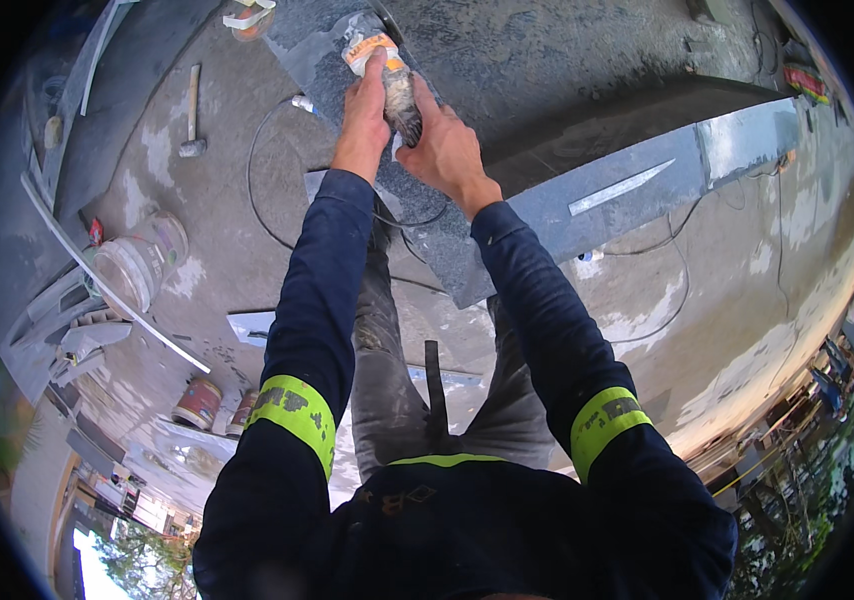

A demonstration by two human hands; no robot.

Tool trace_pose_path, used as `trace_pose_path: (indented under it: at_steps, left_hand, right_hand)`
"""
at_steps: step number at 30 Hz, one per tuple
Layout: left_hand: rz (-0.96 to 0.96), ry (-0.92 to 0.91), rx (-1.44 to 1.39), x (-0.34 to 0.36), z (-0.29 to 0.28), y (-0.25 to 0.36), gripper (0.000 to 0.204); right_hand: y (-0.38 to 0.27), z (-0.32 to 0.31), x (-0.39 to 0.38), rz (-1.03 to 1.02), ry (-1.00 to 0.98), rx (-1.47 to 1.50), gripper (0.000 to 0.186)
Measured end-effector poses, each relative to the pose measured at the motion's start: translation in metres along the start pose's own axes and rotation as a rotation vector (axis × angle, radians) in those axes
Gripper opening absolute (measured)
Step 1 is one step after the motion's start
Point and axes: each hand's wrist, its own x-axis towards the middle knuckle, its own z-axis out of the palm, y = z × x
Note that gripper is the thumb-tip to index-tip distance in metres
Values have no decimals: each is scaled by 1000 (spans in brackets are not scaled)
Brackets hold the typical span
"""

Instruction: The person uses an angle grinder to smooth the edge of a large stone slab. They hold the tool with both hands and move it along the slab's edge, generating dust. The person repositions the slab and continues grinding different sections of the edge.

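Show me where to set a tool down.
Bare floor lies between the bucket and the looped cable, and below the long slab, right of the thin cable. It's crowded left of the bucket, among grey scraps.

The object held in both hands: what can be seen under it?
A grey slab shows beneath the held object; the patch directly under it is hidden, so contact cannot be told.

Head-worn L fisheye cam, view downward, v. nr torso (507, 530), fingers (426, 98) further off
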Motion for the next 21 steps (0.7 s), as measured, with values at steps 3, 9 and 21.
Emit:
trace_pose_path:
  at_steps: [3,9,21]
  left_hand:
    - [4,-27,-7,0,-2,-2,72]
    - [13,9,-4,-6,1,-6,71]
    - [-7,2,-13,-14,1,-10,67]
  right_hand:
    - [2,0,-2,-18,4,11,116]
    - [5,0,-8,-3,0,4,116]
    - [9,2,-13,-4,17,5,116]
